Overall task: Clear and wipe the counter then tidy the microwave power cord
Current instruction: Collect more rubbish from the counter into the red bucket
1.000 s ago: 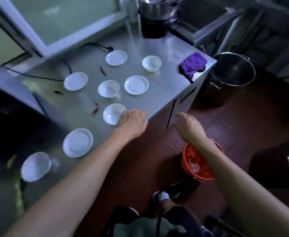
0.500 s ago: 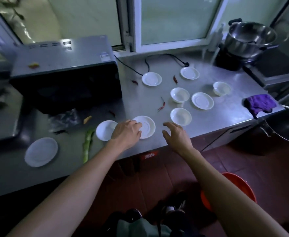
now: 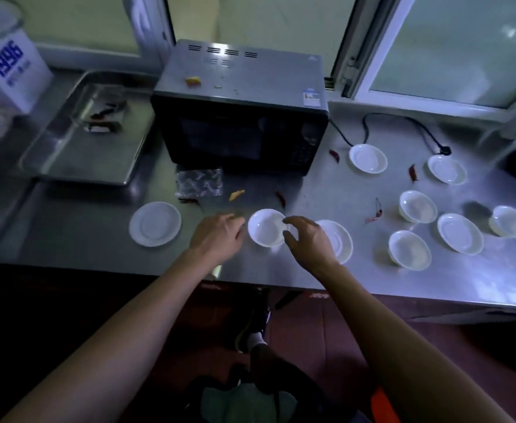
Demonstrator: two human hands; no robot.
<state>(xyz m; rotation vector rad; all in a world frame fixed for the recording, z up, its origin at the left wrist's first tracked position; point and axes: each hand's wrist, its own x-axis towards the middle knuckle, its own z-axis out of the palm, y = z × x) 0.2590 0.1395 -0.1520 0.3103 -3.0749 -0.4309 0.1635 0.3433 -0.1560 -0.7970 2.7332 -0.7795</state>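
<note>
A small white bowl [image 3: 265,228] sits on the steel counter [image 3: 311,190] near its front edge. My left hand [image 3: 217,236] hovers just left of the bowl, fingers loosely curled and holding nothing. My right hand [image 3: 310,241] is at the bowl's right rim, thumb and forefinger curved apart over it, and partly covers a white plate [image 3: 343,241]. Behind stands the black microwave [image 3: 241,129]. Its black power cord [image 3: 403,122] snakes loose across the counter to a plug [image 3: 444,150]. Several white plates and bowls lie to the right, such as a plate [image 3: 368,158], among red chillies [image 3: 281,198].
A white saucer [image 3: 155,223] lies left of my hands. A foil packet [image 3: 198,183] and food scraps lie before the microwave. A metal tray [image 3: 88,132] and a white "1996" container [image 3: 9,71] are at far left. An orange bucket [image 3: 381,404] shows on the floor.
My view swung left, bringing the microwave to the centre. Both hands moved from the front plate to either side of the small white bowl.
</note>
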